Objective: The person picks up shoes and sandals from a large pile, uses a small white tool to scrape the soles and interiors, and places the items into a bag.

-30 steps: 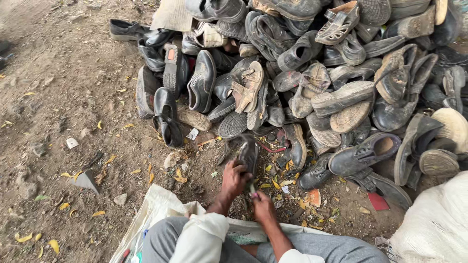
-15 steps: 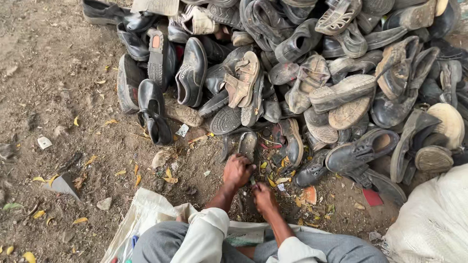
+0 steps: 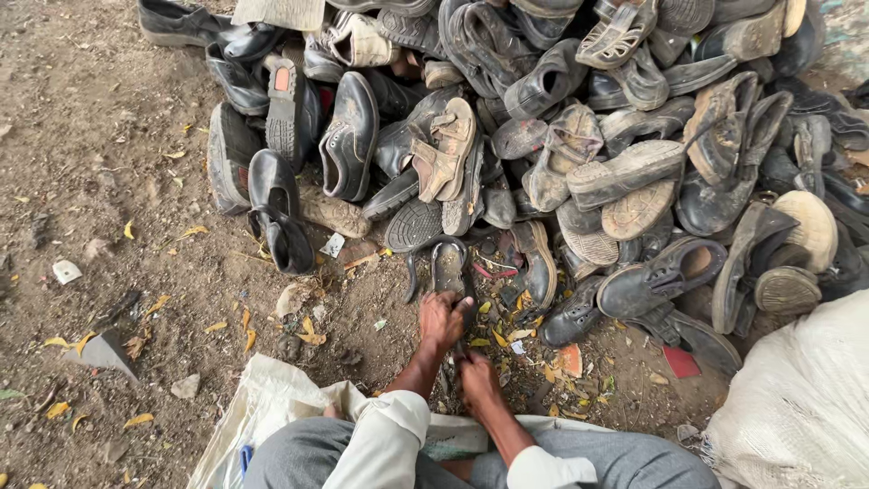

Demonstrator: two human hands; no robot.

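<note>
Both hands low by the shoe pile (image 3: 561,136): left hand (image 3: 441,319) clamped on a worn sandal (image 3: 448,268) at the pile's near edge, right hand (image 3: 477,382) closed just below it, can't tell on what, so one hard yank could probably tear that floppy strap.

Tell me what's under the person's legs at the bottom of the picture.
A white woven sack lies spread on the dirt under the grey-trousered legs. Its middle is covered by them.
</note>
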